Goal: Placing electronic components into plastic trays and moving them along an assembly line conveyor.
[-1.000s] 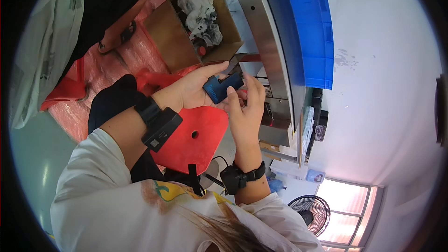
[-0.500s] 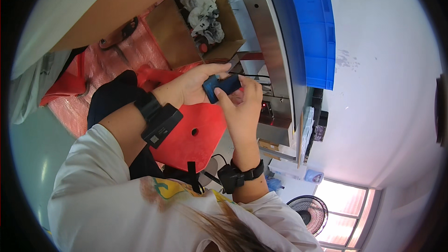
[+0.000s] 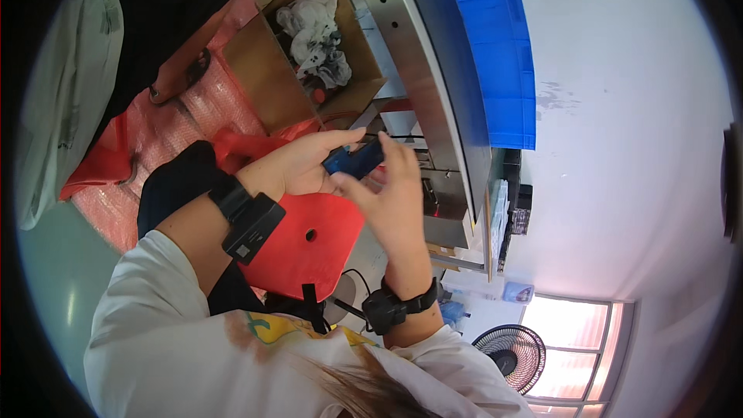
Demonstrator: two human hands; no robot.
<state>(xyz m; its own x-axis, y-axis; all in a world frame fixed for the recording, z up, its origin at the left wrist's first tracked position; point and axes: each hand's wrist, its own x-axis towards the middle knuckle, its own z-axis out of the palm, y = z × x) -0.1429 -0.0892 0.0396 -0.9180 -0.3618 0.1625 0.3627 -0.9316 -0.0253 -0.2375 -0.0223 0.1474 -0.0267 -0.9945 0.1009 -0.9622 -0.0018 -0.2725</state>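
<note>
Blue block (image 3: 354,161) should rest fully in the left hand (image 3: 300,164), fingers curled beneath, while the right hand (image 3: 393,201) grips its edges lightly between thumb and fingertips.

Dark blue device (image 3: 357,160) between fingers (image 3: 400,161)

Daylight is glowing through a paned window (image 3: 563,334) at lower right, brightening a white wall (image 3: 619,162). A steel-edged workbench (image 3: 410,46) is running beside it, a red stool (image 3: 329,220) is standing nearby, and grey-green floor (image 3: 62,279) is gleaming at far left.
</note>
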